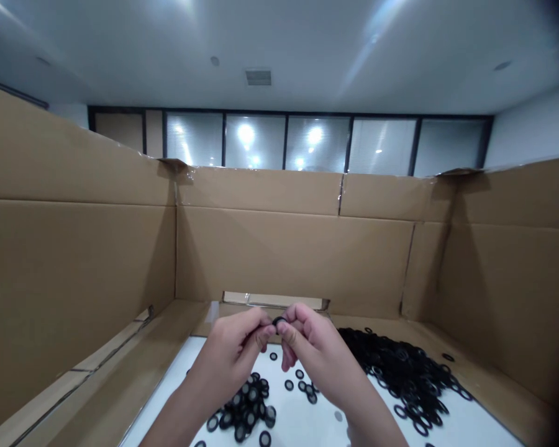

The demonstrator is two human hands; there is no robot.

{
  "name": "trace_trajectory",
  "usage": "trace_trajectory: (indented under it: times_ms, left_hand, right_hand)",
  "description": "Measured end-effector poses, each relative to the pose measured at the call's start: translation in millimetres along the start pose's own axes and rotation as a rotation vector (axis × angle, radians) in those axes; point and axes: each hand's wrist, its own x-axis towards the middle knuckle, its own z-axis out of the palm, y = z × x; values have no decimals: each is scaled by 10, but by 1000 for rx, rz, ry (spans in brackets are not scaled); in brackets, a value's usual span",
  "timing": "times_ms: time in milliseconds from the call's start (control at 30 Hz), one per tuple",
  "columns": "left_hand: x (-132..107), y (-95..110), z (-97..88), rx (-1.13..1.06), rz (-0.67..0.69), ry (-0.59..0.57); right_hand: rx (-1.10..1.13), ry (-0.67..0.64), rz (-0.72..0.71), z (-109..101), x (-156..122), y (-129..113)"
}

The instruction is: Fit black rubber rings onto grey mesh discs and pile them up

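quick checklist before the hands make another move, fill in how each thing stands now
1. Left hand on the small black piece: ok, fingertips pinch it.
2. Right hand on it too: ok.
3. Pale centre in that piece: cannot tell, fingers cover much of it.
4. Pale-centred pile apart from the large black ring pile: ok.
5. All rings on the white surface: not ok, one loose ring lies on the cardboard.
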Motion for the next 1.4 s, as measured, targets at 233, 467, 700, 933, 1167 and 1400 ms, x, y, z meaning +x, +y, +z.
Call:
trace_trajectory:
  times_ms: [233,467,700,933,1167,1400]
  left_hand:
    - [30,-70,-71,-155,-155,-31]
    - [50,-102,-44,-178,-139,75]
    - [25,-100,-151,-289,-139,-110]
    - [17,-319,-130,-70,116,-54]
    - [9,-253,-25,85,342,108]
    - [-4,-162,-19,6,277,135]
  right_hand:
    - [255,5,47,56,77,-25]
    - [325,87,22,152,142,16]
    - [205,21,10,191,90,-8]
    - [76,-32,25,215,32,8]
    - [-116,-83,50,117,-74,-96]
    - [103,3,46,124,-46,-110]
